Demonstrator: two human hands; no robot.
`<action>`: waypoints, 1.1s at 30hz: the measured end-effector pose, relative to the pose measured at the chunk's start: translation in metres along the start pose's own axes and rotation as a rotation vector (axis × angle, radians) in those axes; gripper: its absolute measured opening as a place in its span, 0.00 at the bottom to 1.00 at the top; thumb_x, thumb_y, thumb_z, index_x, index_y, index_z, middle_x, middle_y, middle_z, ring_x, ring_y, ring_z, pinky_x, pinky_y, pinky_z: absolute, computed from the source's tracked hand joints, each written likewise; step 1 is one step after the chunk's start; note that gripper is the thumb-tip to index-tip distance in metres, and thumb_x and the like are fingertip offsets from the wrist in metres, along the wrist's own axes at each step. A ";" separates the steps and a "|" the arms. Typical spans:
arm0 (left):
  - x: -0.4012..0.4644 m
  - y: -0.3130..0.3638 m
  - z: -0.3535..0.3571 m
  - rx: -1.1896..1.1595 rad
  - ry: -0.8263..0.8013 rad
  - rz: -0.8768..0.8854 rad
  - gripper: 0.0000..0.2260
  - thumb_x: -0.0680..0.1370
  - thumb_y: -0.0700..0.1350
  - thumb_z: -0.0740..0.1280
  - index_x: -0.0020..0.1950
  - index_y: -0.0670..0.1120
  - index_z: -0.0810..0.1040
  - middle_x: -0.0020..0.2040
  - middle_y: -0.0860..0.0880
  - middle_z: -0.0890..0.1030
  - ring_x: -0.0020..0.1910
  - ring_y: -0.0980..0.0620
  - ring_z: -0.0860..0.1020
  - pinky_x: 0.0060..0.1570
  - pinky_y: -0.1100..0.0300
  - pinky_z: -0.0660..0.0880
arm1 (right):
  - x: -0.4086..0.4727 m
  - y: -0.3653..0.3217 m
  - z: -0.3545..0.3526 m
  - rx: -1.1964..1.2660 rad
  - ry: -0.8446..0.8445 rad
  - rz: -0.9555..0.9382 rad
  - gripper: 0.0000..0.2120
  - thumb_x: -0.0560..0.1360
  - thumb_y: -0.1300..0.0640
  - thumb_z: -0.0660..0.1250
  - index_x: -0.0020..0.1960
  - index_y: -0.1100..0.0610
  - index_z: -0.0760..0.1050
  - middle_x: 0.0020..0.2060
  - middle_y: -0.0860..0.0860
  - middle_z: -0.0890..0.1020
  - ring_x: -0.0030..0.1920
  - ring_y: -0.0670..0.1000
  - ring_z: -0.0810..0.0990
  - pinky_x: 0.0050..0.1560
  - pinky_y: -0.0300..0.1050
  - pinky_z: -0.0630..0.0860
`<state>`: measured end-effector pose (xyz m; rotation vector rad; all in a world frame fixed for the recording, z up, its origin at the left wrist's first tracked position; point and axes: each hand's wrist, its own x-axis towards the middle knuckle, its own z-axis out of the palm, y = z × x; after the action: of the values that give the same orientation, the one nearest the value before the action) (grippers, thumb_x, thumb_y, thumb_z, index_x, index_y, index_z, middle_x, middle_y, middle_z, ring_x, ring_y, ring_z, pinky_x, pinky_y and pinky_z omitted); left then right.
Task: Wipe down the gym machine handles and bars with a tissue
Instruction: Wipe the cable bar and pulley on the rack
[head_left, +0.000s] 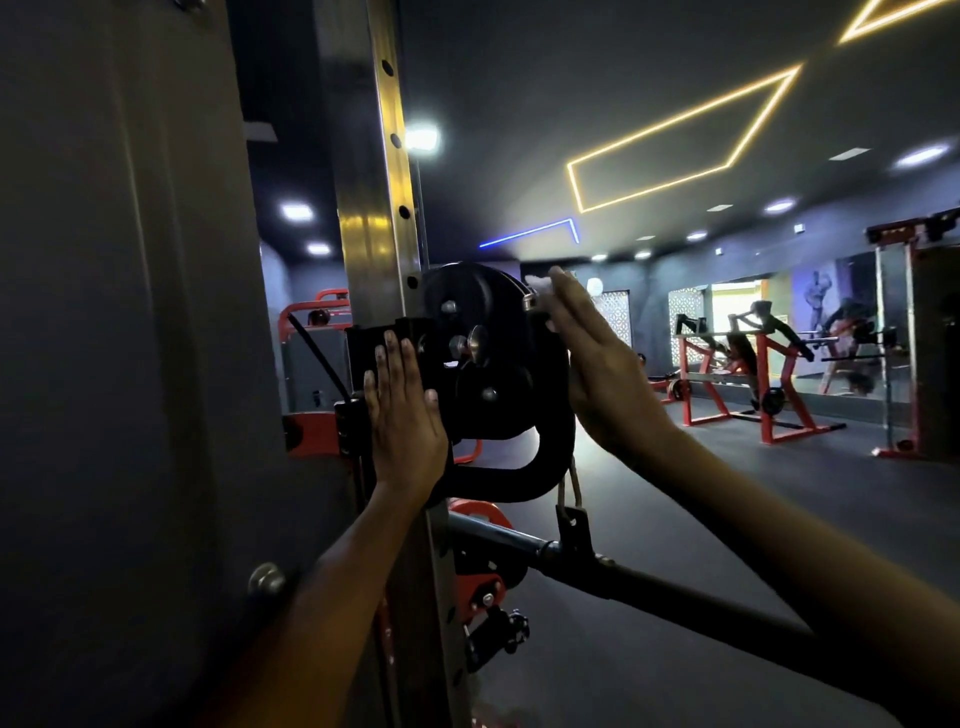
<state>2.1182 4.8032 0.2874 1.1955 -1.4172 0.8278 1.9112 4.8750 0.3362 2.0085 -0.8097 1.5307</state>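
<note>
White tissue pressed by flat right hand on pulley housing edge; left hand flat beside.

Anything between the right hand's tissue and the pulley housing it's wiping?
Nothing visible. The right hand already presses the tissue against the upper right edge of the black pulley housing. The left hand lies flat on the housing's left side, clear of that spot.

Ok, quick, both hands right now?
Left hand: open, flat against the pulley carriage.
Right hand: fingers straight, pressing a tissue to the pulley's edge.
</note>
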 end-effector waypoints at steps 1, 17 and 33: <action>0.000 0.000 0.000 0.003 -0.004 0.001 0.27 0.81 0.46 0.47 0.78 0.38 0.48 0.79 0.42 0.49 0.78 0.47 0.48 0.75 0.58 0.35 | 0.002 -0.002 0.009 0.029 -0.005 0.033 0.29 0.73 0.77 0.53 0.73 0.65 0.61 0.74 0.59 0.57 0.75 0.53 0.54 0.74 0.39 0.51; -0.005 0.000 0.001 0.028 -0.001 0.009 0.27 0.81 0.47 0.47 0.79 0.39 0.49 0.79 0.41 0.49 0.78 0.47 0.48 0.75 0.58 0.36 | 0.008 -0.007 0.019 0.629 0.170 0.651 0.20 0.78 0.67 0.54 0.65 0.57 0.75 0.53 0.54 0.82 0.50 0.50 0.79 0.51 0.39 0.73; -0.006 -0.001 0.003 0.008 0.022 0.007 0.27 0.81 0.45 0.49 0.78 0.38 0.51 0.79 0.41 0.51 0.78 0.47 0.49 0.75 0.59 0.36 | -0.029 -0.006 0.006 1.055 -0.115 0.955 0.16 0.78 0.64 0.53 0.47 0.58 0.80 0.37 0.52 0.84 0.40 0.52 0.81 0.42 0.42 0.75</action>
<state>2.1184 4.8017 0.2806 1.1848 -1.4026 0.8500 1.9141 4.8794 0.3068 2.5641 -1.2881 2.8401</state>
